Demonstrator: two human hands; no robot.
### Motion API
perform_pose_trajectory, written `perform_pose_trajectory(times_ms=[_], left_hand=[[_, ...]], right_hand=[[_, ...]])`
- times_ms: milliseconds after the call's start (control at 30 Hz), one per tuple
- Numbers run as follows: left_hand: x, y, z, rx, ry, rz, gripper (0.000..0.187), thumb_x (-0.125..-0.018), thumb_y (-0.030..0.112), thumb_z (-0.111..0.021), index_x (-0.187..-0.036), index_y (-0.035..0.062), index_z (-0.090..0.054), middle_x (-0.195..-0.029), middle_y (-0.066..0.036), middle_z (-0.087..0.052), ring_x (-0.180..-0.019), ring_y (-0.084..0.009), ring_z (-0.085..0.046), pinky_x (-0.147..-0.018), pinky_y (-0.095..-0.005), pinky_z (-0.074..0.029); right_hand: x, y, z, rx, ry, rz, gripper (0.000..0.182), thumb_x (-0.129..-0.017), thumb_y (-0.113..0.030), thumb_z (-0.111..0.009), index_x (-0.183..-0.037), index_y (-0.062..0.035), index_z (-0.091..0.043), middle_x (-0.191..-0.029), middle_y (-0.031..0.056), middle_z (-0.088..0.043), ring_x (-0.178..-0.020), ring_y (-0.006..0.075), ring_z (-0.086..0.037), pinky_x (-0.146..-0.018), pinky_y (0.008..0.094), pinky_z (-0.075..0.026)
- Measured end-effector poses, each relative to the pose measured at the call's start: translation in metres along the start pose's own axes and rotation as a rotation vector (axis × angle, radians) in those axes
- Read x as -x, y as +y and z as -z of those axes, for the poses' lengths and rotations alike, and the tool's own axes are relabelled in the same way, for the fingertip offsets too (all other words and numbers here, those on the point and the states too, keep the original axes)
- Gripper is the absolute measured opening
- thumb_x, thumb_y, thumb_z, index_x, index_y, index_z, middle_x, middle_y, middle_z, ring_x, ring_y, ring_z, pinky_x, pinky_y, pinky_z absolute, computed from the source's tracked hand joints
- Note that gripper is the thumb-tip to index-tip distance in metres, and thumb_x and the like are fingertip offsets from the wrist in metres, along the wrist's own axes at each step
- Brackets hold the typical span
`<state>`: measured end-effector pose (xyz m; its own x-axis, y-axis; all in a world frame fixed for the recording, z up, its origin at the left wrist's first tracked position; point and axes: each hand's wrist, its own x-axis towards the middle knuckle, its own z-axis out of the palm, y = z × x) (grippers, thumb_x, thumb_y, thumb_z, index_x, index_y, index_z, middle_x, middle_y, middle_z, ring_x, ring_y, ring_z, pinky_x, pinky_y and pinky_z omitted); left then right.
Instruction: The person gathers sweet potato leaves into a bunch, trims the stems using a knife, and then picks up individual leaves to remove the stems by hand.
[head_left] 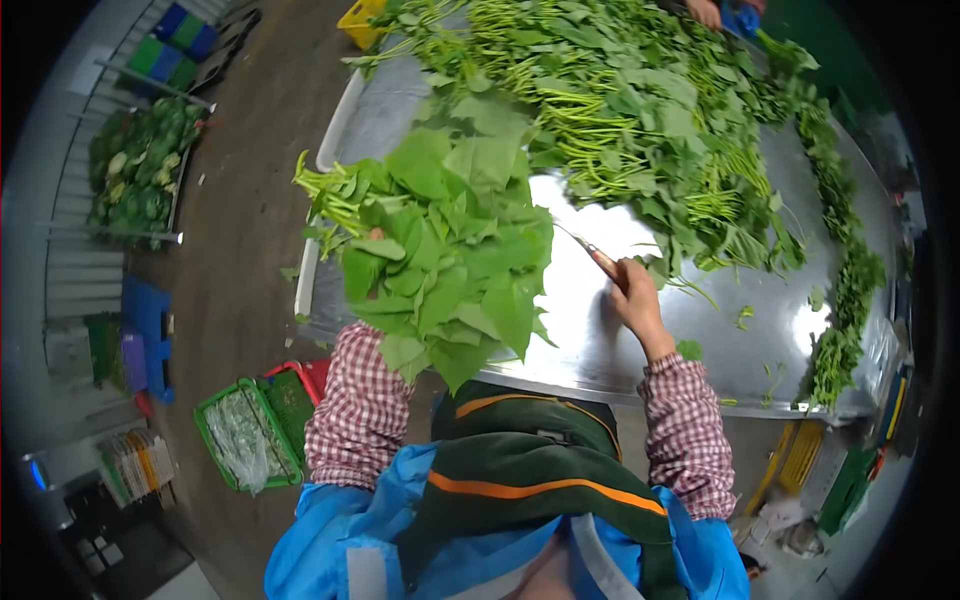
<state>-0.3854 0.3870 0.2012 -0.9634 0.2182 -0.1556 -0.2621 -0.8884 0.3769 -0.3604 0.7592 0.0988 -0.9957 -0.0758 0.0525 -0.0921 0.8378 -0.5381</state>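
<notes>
A large bunch of leafy greens (440, 250) spreads over the left part of the metal table, its pale stems pointing left. My left hand (376, 235) is closed around this bunch; leaves cover most of it, and only a bit of finger shows. Over the bare metal in front of me, my right hand (638, 305) grips a knife (602, 260) by its wooden handle. The knife's thin blade points up and left, toward the edge of the bunch. Beyond both hands lies a big heap of the same greens (620, 110), stems and leaves in layers.
The metal table (580, 365) has a raised rim, with leaf scraps at right. A strip of greens (840, 260) runs along its right side. Another person's hand (705, 12) is at the far edge. Green baskets (250, 435) stand on the floor at left; a vegetable rack (145, 170) stands beyond.
</notes>
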Motion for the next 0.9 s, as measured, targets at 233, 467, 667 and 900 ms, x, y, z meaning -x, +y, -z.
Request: perform_pose_trajectory(times_ms=[233,467,667,900], left_hand=[[0.001,0.002,0.017,0.07,-0.056,0.099,0.049,-0.076,0.01,-0.055,-0.122,-0.0011,-0.041,-0.112,-0.015,-0.054,-0.096,-0.0259,-0.057,-0.081,-0.0384,-0.049],[0.017,-0.002,-0.018,-0.525,-0.084,0.399,0.061,-0.069,0.003,-0.059,-0.126,-0.0012,-0.037,-0.117,-0.013,-0.052,-0.105,-0.0235,-0.052,-0.09,-0.0353,-0.042],[0.018,-0.058,-0.016,-0.469,-0.022,0.552,0.054,-0.071,-0.002,-0.061,-0.121,-0.0019,-0.042,-0.112,-0.013,-0.054,-0.099,-0.0204,-0.054,-0.082,-0.0302,-0.047],[0.009,-0.087,-0.034,-0.495,-0.063,0.593,0.05,-0.073,0.004,-0.06,-0.119,-0.0025,-0.043,-0.109,-0.012,-0.054,-0.098,-0.0192,-0.054,-0.084,-0.0299,-0.045]], right_hand=[[-0.028,-0.038,-0.019,0.19,-0.199,-0.13,0.016,-0.081,-0.015,-0.049,-0.092,-0.0032,-0.051,-0.08,0.0178,-0.053,-0.073,0.0359,-0.051,-0.067,0.0434,-0.041],[0.049,-0.048,0.069,-0.743,-0.109,-0.666,0.023,-0.086,-0.013,-0.048,-0.108,-0.0064,-0.044,-0.06,-0.0019,-0.042,-0.041,0.0051,-0.038,-0.036,0.0202,-0.032],[0.029,-0.097,0.126,-0.449,-0.147,0.104,0.042,-0.08,-0.002,-0.057,-0.12,-0.0043,-0.046,-0.069,0.0034,-0.052,-0.055,0.0084,-0.05,-0.05,0.0222,-0.041],[-0.006,-0.124,0.13,-0.304,-0.214,0.263,0.039,-0.079,-0.011,-0.061,-0.116,-0.0058,-0.049,-0.069,0.0073,-0.049,-0.052,0.019,-0.047,-0.05,0.0269,-0.041]])
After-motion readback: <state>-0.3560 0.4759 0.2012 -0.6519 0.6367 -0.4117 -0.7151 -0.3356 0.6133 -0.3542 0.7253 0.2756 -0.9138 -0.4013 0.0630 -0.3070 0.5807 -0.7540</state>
